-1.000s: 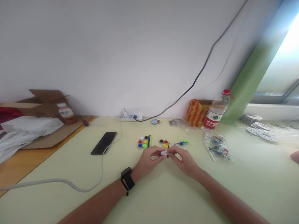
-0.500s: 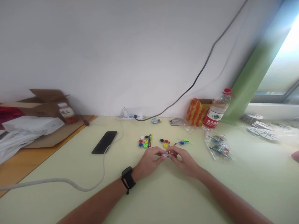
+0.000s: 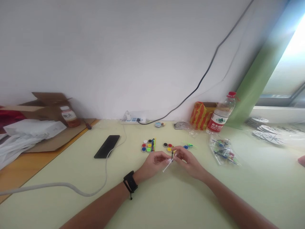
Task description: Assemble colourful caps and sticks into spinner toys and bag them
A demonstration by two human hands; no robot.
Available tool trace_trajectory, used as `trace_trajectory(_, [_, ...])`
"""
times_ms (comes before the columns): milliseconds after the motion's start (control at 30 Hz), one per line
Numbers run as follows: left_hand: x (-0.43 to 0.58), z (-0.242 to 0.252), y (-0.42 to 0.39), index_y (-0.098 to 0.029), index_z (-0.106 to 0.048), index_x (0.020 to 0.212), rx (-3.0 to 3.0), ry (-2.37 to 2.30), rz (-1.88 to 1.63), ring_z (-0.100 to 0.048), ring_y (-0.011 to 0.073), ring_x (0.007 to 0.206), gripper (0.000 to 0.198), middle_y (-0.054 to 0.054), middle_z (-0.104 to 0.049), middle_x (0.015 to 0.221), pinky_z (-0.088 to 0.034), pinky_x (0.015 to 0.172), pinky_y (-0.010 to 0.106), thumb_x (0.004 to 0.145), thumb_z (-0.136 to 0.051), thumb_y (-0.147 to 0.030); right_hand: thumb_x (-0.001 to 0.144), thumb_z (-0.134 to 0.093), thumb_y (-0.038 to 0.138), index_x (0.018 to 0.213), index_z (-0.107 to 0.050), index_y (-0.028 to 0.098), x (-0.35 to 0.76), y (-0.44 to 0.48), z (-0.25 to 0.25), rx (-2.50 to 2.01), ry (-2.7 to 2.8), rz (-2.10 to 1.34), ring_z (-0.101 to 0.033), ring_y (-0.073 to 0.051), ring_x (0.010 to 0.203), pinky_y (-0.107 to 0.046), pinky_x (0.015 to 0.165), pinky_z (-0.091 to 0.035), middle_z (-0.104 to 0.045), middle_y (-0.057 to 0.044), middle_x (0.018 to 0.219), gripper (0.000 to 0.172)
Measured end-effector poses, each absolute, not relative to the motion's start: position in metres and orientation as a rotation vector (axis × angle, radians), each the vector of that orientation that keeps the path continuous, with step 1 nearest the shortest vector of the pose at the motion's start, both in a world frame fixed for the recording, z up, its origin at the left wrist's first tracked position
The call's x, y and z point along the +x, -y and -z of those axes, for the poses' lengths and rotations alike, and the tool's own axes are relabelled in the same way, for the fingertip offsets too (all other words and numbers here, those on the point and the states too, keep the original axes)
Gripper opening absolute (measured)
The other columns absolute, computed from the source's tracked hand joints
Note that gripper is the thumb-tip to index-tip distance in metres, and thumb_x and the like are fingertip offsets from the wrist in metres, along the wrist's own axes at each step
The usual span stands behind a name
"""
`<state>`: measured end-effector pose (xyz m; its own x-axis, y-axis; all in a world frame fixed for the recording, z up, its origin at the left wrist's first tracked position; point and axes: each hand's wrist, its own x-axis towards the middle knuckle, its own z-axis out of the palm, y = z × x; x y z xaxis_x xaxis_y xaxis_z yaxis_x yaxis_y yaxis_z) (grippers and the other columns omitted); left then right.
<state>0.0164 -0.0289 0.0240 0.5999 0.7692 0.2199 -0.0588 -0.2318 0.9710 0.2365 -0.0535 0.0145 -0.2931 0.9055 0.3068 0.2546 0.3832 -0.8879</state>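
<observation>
My left hand [image 3: 153,164] and my right hand [image 3: 188,163] meet fingertip to fingertip over the table. Between them is a thin white plastic stick [image 3: 167,166], slanting down towards the left, with a small dark piece [image 3: 172,154] upright at its upper part. The left fingers pinch a small clear or whitish part, mostly hidden. Fingers of the right hand close around the joint of stick and dark piece. Just beyond lie several coloured round pieces [image 3: 149,145] beside thin coloured sticks [image 3: 153,144], a second group with a black disc [image 3: 165,145], and a blue-and-green assembled piece [image 3: 187,147].
A black phone [image 3: 107,146] and a white cable [image 3: 106,168] lie left. A power strip [image 3: 133,121] stands by the wall. At right are a water bottle [image 3: 220,114], a striped bag [image 3: 200,116], a clear bag of parts [image 3: 224,151] and patterned discs [image 3: 269,135].
The white stick now shows clearly, pointing down and left between my hands, and the dark piece stands up from the fingertips. My right hand has turned slightly; both hands stay in place.
</observation>
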Motion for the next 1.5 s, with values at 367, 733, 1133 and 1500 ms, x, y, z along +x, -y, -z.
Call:
trace_trajectory(367, [0.018, -0.015, 0.013, -0.014, -0.075, 0.098, 1.345, -0.674, -1.006, -0.071, 0.0159, 0.076, 0.033, 0.007, -0.075, 0.087, -0.058, 0.077, 0.030, 0.076, -0.086, -0.036, 0.099, -0.053, 0.037, 0.147, -0.040, 0.028, 0.233, 0.057, -0.007, -1.033, 1.825, -0.703, -0.057, -0.018, 0.076, -0.031, 0.068, -0.050, -0.058, -0.003, 0.089, 0.051])
trace_trajectory(733, [0.018, -0.015, 0.014, -0.014, -0.074, 0.095, 1.343, -0.686, -1.005, -0.071, 0.0154, 0.075, 0.031, 0.005, -0.074, 0.083, -0.058, 0.075, 0.028, 0.075, -0.087, -0.034, 0.105, -0.031, 0.055, 0.048, -0.040, 0.020, 0.237, 0.058, -0.021, -0.997, 1.895, -1.021, -0.039, -0.013, 0.053, -0.030, 0.059, -0.037, -0.041, 0.001, 0.052, 0.067])
trace_trajectory(1133, [0.017, -0.014, 0.016, -0.015, -0.073, 0.098, 1.383, -0.647, -0.976, -0.071, 0.0165, 0.080, 0.029, 0.006, -0.073, 0.088, -0.058, 0.077, 0.029, 0.078, -0.085, -0.033, 0.095, -0.062, 0.044, 0.100, -0.056, 0.024, 0.229, 0.058, -0.013, -1.004, 1.736, -1.016, -0.064, -0.019, 0.088, -0.033, 0.079, -0.052, -0.065, -0.005, 0.098, 0.022])
trace_trajectory(1500, [0.017, -0.014, 0.015, -0.014, -0.074, 0.098, 1.370, -0.673, -0.991, -0.071, 0.0170, 0.078, 0.032, 0.006, -0.073, 0.087, -0.058, 0.078, 0.031, 0.078, -0.085, -0.036, 0.095, -0.057, 0.056, 0.112, -0.064, 0.021, 0.230, 0.058, -0.013, -1.051, 1.678, -1.036, -0.055, -0.013, 0.064, -0.028, 0.060, -0.047, -0.064, -0.002, 0.087, 0.039])
